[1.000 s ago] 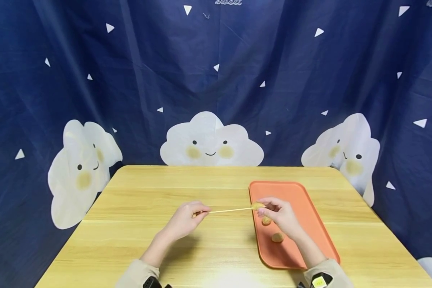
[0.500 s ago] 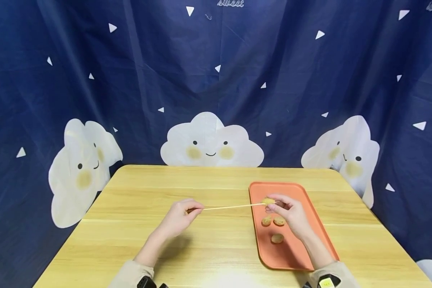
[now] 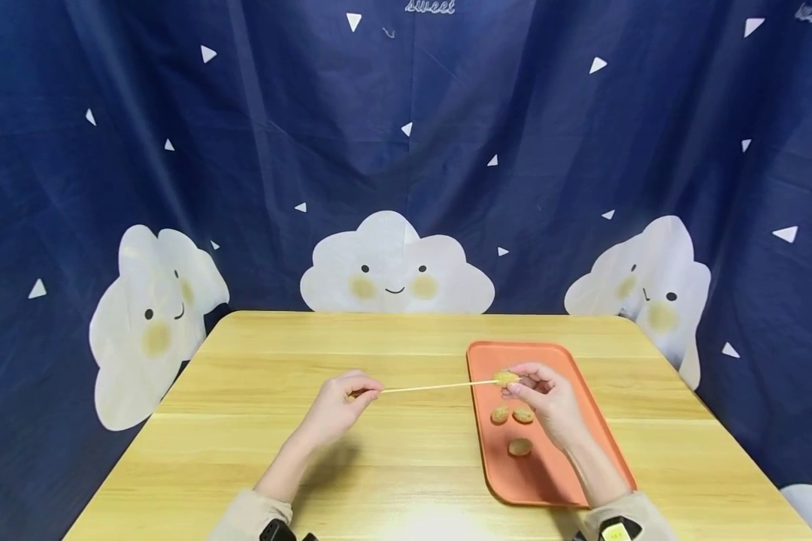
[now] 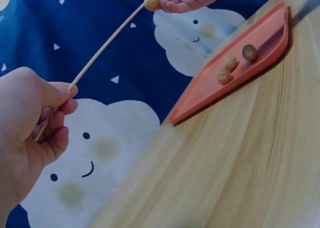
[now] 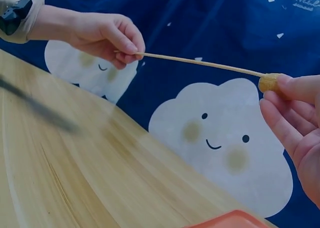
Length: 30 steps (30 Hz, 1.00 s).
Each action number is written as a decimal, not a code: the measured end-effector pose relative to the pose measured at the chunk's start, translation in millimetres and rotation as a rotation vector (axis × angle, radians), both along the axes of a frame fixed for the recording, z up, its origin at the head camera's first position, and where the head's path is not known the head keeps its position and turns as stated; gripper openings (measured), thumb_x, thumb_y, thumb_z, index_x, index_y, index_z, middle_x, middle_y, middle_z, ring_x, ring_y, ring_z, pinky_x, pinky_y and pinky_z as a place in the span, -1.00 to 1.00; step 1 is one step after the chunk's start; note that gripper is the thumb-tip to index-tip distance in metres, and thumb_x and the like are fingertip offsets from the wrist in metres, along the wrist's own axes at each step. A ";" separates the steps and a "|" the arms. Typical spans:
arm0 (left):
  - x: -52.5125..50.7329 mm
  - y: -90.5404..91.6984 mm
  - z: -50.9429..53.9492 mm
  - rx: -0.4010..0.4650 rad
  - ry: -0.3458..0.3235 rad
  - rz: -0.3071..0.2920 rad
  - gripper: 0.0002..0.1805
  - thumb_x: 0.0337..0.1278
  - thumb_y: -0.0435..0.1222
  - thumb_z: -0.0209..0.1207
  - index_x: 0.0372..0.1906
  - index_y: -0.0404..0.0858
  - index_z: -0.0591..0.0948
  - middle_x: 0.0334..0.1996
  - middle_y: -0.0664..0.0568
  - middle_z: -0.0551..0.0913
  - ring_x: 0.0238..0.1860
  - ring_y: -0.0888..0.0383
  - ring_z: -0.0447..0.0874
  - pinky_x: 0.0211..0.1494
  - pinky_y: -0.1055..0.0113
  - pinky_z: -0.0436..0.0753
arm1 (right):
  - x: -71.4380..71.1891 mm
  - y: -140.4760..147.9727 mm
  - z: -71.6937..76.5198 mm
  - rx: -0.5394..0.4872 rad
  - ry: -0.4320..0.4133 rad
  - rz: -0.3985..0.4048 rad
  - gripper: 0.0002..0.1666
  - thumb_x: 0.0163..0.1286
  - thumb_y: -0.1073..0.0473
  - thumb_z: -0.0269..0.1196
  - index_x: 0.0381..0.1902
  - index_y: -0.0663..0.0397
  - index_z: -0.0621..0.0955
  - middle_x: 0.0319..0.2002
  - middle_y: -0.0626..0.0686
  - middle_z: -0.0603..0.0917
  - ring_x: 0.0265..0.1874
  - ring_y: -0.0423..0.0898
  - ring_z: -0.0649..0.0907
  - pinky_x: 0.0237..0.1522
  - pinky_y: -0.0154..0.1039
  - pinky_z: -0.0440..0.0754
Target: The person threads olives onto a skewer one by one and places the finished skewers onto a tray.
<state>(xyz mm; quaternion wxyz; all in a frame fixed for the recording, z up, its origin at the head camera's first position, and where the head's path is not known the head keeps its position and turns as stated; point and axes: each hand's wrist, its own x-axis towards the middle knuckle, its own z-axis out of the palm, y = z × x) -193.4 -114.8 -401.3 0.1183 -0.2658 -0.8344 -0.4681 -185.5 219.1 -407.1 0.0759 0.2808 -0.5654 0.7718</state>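
A thin wooden skewer (image 3: 440, 387) is held nearly level above the table. My left hand (image 3: 338, 402) pinches its left end between thumb and fingers, the tail of the stick passing into the palm. At the right end sits a small golden-brown ball of food (image 5: 270, 82), and my right hand (image 3: 551, 402) pinches it with thumb and fingertips. The stick meets the ball; how far it runs inside is hidden. Below the right hand lies an orange tray (image 3: 578, 451), bearing two rough golden balls (image 4: 223, 76) close together and a smoother, darker one (image 4: 249, 52) nearer me.
The tray rests on the right half of a light wooden table (image 3: 277, 338). A dark blue curtain (image 3: 406, 113) with cloud prints hangs behind the table's far edge. Dark devices (image 5: 15, 15) are worn on both wrists.
Over the past second both hands have shifted apart a little, the right hand and ball moving right, the left hand left. A ball on the tray has come into sight. The last half second shows little movement.
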 end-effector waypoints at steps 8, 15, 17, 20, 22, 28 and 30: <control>-0.6 1.4 -1.6 0.038 0.004 -0.012 -0.92 0.09 -0.46 0.20 -0.33 -0.34 0.69 -0.38 0.01 0.65 -0.35 0.23 0.54 -0.26 0.40 0.55 | -0.6 -6.7 4.1 -0.034 0.011 0.034 -0.65 0.23 0.63 0.04 -0.12 0.30 0.60 -0.27 0.08 0.68 -0.35 -0.09 0.67 -0.24 -0.25 0.62; 2.9 4.3 1.6 0.048 -0.011 -0.016 -0.92 0.11 -0.43 0.20 -0.34 -0.31 0.70 -0.40 0.04 0.64 -0.36 0.24 0.52 -0.28 0.40 0.55 | 0.1 -14.2 2.7 -0.031 0.025 0.034 -0.64 0.21 0.64 0.05 -0.14 0.28 0.61 -0.25 0.08 0.69 -0.37 -0.09 0.68 -0.27 -0.26 0.63; 3.7 5.5 2.4 0.048 -0.018 -0.020 -0.92 0.11 -0.43 0.20 -0.34 -0.32 0.69 -0.40 0.04 0.63 -0.36 0.24 0.52 -0.27 0.40 0.54 | 0.4 -15.8 2.1 -0.003 0.011 0.016 -0.63 0.21 0.63 0.06 -0.15 0.23 0.62 -0.26 0.05 0.69 -0.38 -0.10 0.69 -0.29 -0.26 0.63; 3.7 7.0 2.7 0.046 -0.021 -0.021 -0.92 0.11 -0.43 0.20 -0.34 -0.33 0.69 -0.40 0.04 0.63 -0.36 0.23 0.52 -0.27 0.40 0.54 | 0.2 -18.2 0.9 0.031 -0.013 -0.015 -0.63 0.20 0.62 0.08 -0.19 0.16 0.63 -0.28 0.02 0.70 -0.40 -0.12 0.69 -0.33 -0.26 0.64; 3.6 8.3 2.9 0.047 -0.024 -0.018 -0.92 0.09 -0.45 0.21 -0.34 -0.34 0.69 -0.40 0.04 0.63 -0.36 0.22 0.52 -0.27 0.39 0.54 | -0.2 -19.8 0.3 0.034 -0.022 -0.019 -0.62 0.20 0.62 0.08 -0.19 0.15 0.63 -0.29 0.01 0.70 -0.40 -0.12 0.69 -0.33 -0.25 0.64; 8.5 14.9 11.7 0.043 -0.060 0.013 -0.92 0.06 -0.50 0.21 -0.34 -0.39 0.68 -0.40 -0.04 0.64 -0.35 0.17 0.52 -0.25 0.37 0.54 | -1.7 -25.5 0.2 -0.039 -0.020 0.055 -0.61 0.20 0.63 0.07 -0.16 0.18 0.63 -0.25 0.06 0.69 -0.37 -0.11 0.69 -0.27 -0.25 0.63; 14.2 17.9 21.0 0.044 -0.072 0.015 -0.92 0.05 -0.53 0.19 -0.35 -0.42 0.67 -0.40 -0.07 0.64 -0.35 0.15 0.53 -0.25 0.37 0.54 | -2.2 -27.0 0.7 -0.084 -0.016 0.099 -0.59 0.21 0.64 0.05 -0.15 0.17 0.63 -0.22 0.07 0.69 -0.35 -0.10 0.69 -0.25 -0.27 0.63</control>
